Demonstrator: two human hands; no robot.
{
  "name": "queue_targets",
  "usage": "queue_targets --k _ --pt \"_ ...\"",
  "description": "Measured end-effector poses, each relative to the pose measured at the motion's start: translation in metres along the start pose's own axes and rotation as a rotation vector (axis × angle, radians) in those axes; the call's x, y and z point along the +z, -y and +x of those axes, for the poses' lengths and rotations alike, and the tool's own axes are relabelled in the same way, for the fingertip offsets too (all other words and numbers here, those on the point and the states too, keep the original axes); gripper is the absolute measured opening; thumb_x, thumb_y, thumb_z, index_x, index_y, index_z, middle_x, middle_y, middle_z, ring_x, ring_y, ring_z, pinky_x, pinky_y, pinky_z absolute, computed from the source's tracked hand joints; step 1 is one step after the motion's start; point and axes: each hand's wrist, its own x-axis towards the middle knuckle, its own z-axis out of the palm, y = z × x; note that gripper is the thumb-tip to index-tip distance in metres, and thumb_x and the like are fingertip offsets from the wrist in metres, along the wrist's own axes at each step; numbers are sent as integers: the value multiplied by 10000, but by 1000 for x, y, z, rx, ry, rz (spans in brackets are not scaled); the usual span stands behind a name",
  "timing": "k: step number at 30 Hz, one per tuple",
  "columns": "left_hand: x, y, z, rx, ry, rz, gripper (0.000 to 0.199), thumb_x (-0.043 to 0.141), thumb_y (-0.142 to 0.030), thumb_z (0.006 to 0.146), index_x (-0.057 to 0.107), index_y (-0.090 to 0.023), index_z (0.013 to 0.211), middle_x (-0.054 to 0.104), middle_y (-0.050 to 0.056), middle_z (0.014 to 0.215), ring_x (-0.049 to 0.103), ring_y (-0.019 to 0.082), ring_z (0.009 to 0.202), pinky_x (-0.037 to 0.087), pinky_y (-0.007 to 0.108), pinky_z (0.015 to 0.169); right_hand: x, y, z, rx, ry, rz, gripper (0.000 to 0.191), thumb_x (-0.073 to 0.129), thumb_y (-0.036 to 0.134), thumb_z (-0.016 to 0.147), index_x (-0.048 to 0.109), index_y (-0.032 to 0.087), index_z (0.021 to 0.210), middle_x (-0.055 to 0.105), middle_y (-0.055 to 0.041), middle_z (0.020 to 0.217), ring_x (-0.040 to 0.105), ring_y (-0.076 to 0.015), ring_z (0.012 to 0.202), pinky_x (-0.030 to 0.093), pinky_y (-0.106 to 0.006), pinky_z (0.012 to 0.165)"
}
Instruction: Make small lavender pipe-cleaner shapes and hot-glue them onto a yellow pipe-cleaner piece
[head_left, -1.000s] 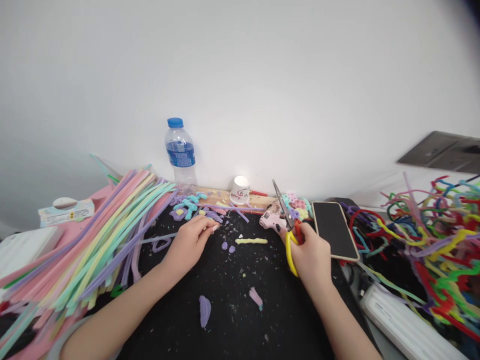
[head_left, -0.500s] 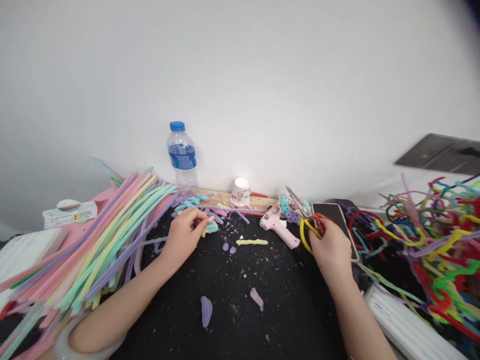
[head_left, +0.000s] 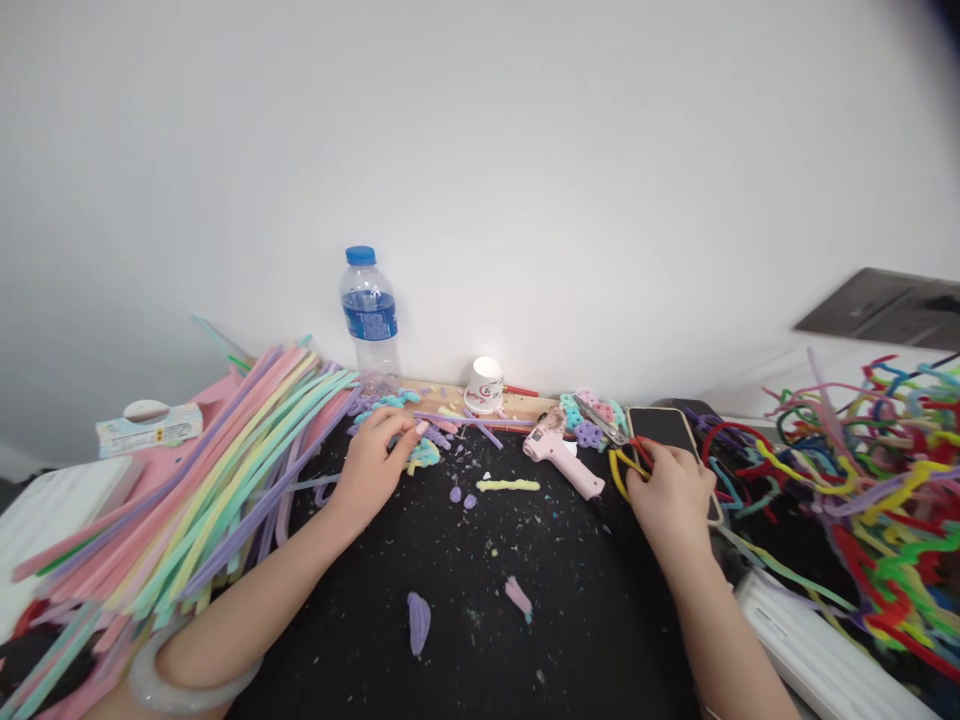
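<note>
My left hand (head_left: 377, 460) is over the back left of the black table, thumb and fingertips close together at a small yellow and blue fuzzy piece (head_left: 424, 455). Whether the fingers grip that piece is hard to tell. My right hand (head_left: 673, 492) has its fingers on the red and yellow handles of the scissors (head_left: 631, 461), whose blades point away to the back left. Between the hands lie a pink glue gun (head_left: 568, 464) and a short yellow fuzzy stick (head_left: 508, 486).
Pastel pipe cleaners (head_left: 217, 480) fill the left side; a tangle of bright ones (head_left: 892, 490) fills the right. At the back stand a bottle (head_left: 371, 315) and a paper cup (head_left: 485, 386). A phone (head_left: 664, 430) lies beside my right hand. Purple petal (head_left: 419, 623) at front.
The scissors in my right hand have come down onto the table beside the phone. My left fingertips have shifted slightly on the yellow and blue piece, which now sits lower. The view has moved a little.
</note>
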Motion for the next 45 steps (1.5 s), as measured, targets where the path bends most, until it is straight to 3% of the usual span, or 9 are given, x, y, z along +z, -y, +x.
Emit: queue_targets --k 4,10,16,21,23,29,33,38,45 --pt "3 3 1 43 74 77 245 418 -313 872 639 -209 894 540 76 1242 434 270 1149 315 469 972 -6 8 1 3 -61 56 280 493 256 735 637 148 950 596 -130 966 476 -282 943 333 -436 842" --pt "8 9 2 98 113 130 177 491 -221 809 656 -219 874 656 55 1015 506 258 1020 375 460 922 -9 21 -1 -47 -125 155 233 488 243 763 646 159 912 621 -115 964 487 -274 952 347 -429 850" --pt "1 3 0 36 -60 -24 174 497 -215 818 663 -192 866 666 61 933 581 219 930 434 383 882 -29 43 -8 -114 -206 380 201 469 205 800 634 151 901 641 -106 938 535 -247 932 379 -390 865" --pt "-3 -13 -6 -9 -44 -286 149 555 -248 803 701 -220 807 694 25 863 621 193 849 481 338 819 -41 79 -31 -113 247 879 192 486 246 814 615 166 930 613 -29 705 529 -144 561 427 -259 541" --pt "-2 -20 -9 44 112 -390 120 596 -219 777 715 -222 770 704 18 814 635 177 780 495 305 758 -39 93 -40 -109 480 1104 216 520 267 797 596 178 979 581 -4 677 514 -127 538 407 -236 490" --pt "2 -40 -21 126 552 -502 147 586 -156 783 712 -212 732 694 -2 727 628 129 683 471 239 681 -30 109 -52 211 793 1552 252 604 351 752 532 179 920 541 59 548 350 -51 344 254 -166 323" --pt "6 -42 -24 -81 617 -599 25 651 -174 717 634 -167 699 667 -11 680 612 127 642 465 227 629 -30 110 -53 246 910 1629 216 655 337 729 544 153 743 554 49 493 361 -37 331 252 -147 313" --pt "8 -39 -21 -301 489 -781 150 653 -201 718 580 -156 842 675 -3 696 626 129 635 480 240 641 -36 114 -52 378 856 1743 228 686 320 724 551 142 679 639 -7 575 503 -63 407 397 -157 378" --pt "8 -40 -26 -145 433 -578 52 609 -168 754 655 -169 778 693 4 726 618 130 663 474 226 642 -35 113 -53 459 913 1828 232 728 302 694 575 130 723 698 -60 679 603 -90 491 464 -164 447"
